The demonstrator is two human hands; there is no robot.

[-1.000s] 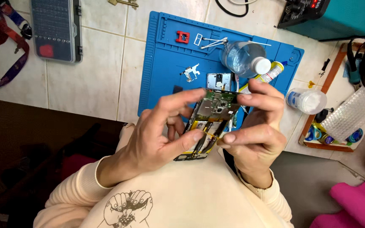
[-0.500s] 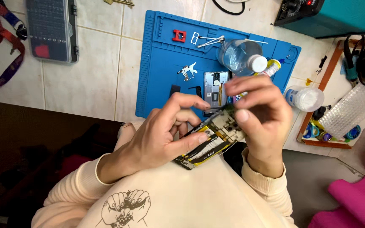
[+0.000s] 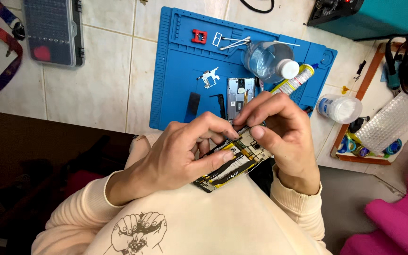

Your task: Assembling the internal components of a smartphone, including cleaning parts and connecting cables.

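Note:
An opened phone body, black and yellow inside, lies tilted over my lap at the table's near edge. My left hand grips its left side, thumb across the middle. My right hand pinches the phone's top end with thumb and forefinger; a thin metal tool or part seems to sit between these fingers, too small to tell. Just beyond my hands a grey phone frame piece lies on the blue work mat.
On the mat lie a clear bottle, a glue tube, tweezers, a small metal bracket and a red part. A grey screwdriver case sits left; a teal device and wooden tray right.
The phone has come down from upright in front of the mat to a flatter tilt over my lap. Both hands lowered with it, and my right fingers now pinch its top end.

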